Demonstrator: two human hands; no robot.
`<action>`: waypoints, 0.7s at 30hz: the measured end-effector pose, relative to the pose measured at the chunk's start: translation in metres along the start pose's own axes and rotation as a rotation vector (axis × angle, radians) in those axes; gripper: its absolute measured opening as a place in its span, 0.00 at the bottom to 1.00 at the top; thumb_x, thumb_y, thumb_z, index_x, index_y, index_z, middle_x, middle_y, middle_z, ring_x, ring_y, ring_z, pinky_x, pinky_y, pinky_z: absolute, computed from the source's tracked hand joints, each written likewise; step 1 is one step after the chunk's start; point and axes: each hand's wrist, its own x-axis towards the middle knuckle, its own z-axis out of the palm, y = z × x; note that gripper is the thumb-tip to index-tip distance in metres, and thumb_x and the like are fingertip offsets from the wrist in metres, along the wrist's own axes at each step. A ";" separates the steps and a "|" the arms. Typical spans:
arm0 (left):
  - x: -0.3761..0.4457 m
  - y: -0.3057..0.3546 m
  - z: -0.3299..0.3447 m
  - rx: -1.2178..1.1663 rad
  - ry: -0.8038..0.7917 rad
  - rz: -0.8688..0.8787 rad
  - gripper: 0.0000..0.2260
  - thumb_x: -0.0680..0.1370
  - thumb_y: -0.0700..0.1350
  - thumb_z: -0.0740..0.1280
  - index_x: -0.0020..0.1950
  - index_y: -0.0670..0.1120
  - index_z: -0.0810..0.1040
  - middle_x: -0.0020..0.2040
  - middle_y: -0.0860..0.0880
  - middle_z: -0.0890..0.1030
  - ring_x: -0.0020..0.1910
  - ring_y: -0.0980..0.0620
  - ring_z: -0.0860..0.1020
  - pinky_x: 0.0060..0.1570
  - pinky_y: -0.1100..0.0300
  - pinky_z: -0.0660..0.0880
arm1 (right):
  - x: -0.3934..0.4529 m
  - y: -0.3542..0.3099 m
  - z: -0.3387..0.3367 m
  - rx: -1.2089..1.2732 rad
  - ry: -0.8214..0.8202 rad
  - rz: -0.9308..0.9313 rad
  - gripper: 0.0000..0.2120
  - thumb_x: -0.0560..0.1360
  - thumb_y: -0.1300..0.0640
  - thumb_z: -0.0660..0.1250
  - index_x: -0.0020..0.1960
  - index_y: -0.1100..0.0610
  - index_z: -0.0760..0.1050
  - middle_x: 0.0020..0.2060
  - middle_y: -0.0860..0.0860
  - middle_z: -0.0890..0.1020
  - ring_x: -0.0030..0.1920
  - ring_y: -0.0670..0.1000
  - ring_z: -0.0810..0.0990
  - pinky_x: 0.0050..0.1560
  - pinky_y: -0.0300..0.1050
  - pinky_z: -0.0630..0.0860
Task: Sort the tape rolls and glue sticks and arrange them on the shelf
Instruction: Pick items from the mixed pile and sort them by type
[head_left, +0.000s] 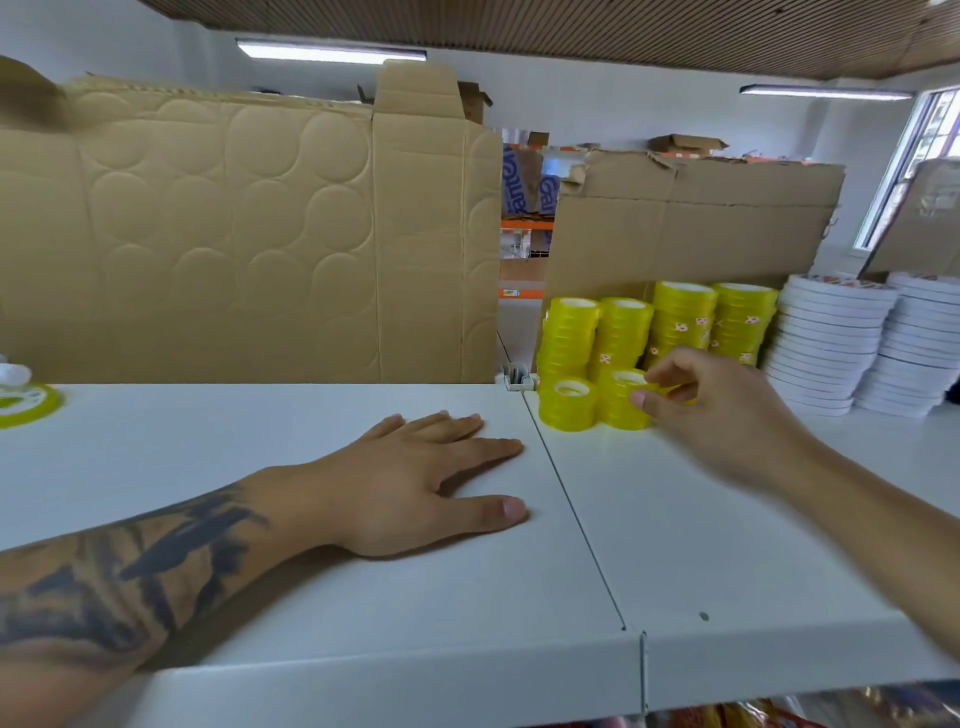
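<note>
Head view: the right hand (717, 410) reaches in from the lower right of the frame to the yellow tape stacks right of centre. Its thumb and fingers are curled together around a yellow tape roll (670, 391), held at the top of the short front stack (621, 399). The roll is mostly hidden behind the fingers, so whether it already rests on the stack cannot be told. A second short stack (569, 405) stands touching it on the left, and taller yellow stacks (680, 317) stand just behind. Further right are white tape stacks (831, 343).

The left hand (415, 478) lies flat on the white shelf (311, 597) at centre frame, fingers straight and spread, holding nothing, well apart from the tapes. One more yellow roll (28, 402) lies flat at the far left edge.

The coming move likely turns on this: the held roll's hole should point straight up, in line with the stack just below and left of the fingertips. The right hand is the nearer one by far. No glue sticks are visible
</note>
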 end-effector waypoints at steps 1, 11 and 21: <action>0.000 0.000 0.000 -0.002 0.000 0.000 0.35 0.71 0.78 0.48 0.78 0.75 0.48 0.83 0.61 0.46 0.82 0.58 0.43 0.80 0.48 0.41 | -0.001 -0.001 0.000 0.001 -0.008 0.009 0.09 0.74 0.44 0.74 0.50 0.46 0.78 0.46 0.39 0.82 0.47 0.40 0.80 0.43 0.35 0.71; -0.028 -0.015 -0.018 0.064 0.055 -0.040 0.33 0.76 0.77 0.51 0.79 0.68 0.56 0.83 0.56 0.54 0.82 0.57 0.48 0.80 0.42 0.44 | -0.011 -0.032 -0.010 -0.229 -0.049 -0.123 0.19 0.76 0.44 0.70 0.65 0.46 0.78 0.65 0.47 0.79 0.66 0.52 0.74 0.60 0.43 0.66; -0.121 -0.138 -0.048 0.128 0.294 -0.397 0.29 0.78 0.70 0.61 0.76 0.60 0.66 0.74 0.54 0.72 0.71 0.48 0.72 0.69 0.54 0.67 | -0.014 -0.194 0.067 -0.536 -0.358 -0.509 0.32 0.77 0.29 0.53 0.79 0.33 0.51 0.80 0.39 0.57 0.78 0.45 0.59 0.75 0.44 0.60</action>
